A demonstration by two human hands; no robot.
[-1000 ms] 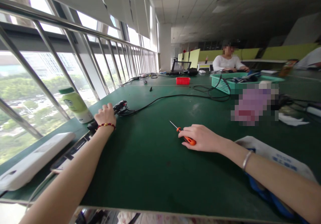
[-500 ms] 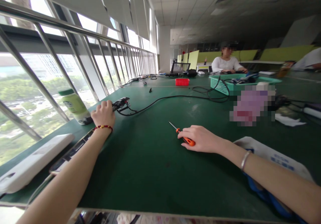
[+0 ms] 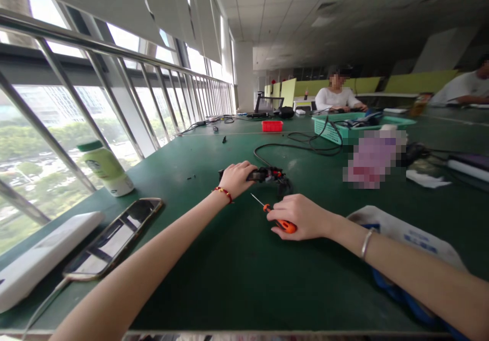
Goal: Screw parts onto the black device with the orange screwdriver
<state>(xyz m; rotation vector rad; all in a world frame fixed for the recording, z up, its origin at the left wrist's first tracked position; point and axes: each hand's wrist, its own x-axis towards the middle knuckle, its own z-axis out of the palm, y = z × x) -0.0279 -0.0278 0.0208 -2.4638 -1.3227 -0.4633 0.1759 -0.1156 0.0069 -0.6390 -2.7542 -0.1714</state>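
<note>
Pinching a screwdriver (image 3: 286, 226), right grip (image 3: 300, 218) has room before the near desk (image 3: 214, 290) edge; left grip (image 3: 237, 179), clutching some black gadget (image 3: 263, 174), now's further right.

one screwdriver (image 3: 287, 226) — two baskets (image 3: 327, 131)

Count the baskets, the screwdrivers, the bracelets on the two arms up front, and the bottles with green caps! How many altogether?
Baskets: 2, a red basket and a teal basket
Screwdrivers: 1, the orange screwdriver in the right hand
Bracelets: 2, a red bracelet and a silver bangle
Green-capped bottles: 1, the green bottle
Total: 6
</note>
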